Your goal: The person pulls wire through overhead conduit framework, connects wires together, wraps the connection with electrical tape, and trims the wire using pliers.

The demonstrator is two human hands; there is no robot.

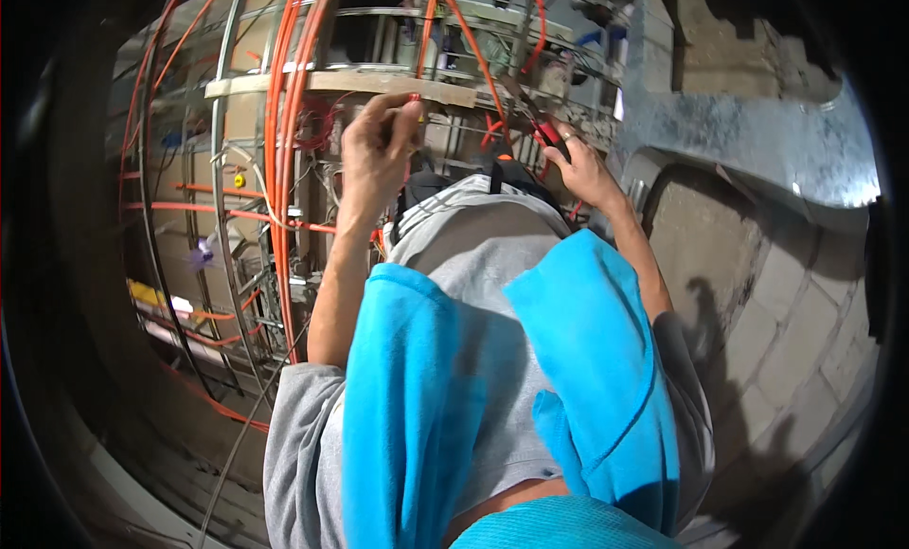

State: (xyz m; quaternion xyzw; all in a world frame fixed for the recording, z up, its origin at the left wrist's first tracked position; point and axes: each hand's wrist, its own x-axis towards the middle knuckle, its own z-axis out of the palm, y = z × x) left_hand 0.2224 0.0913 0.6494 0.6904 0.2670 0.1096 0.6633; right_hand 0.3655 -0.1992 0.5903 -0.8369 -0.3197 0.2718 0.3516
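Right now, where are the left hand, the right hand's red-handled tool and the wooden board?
left hand (377,156): head view, back of the hand.
red-handled tool (546,132): head view, red handle above the right hand's fingers.
wooden board (350,82): head view, middle of its front face.

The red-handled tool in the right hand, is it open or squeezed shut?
Cannot tell. The right hand is wrapped around the red-handled tool, and its tip is lost among the orange cables.
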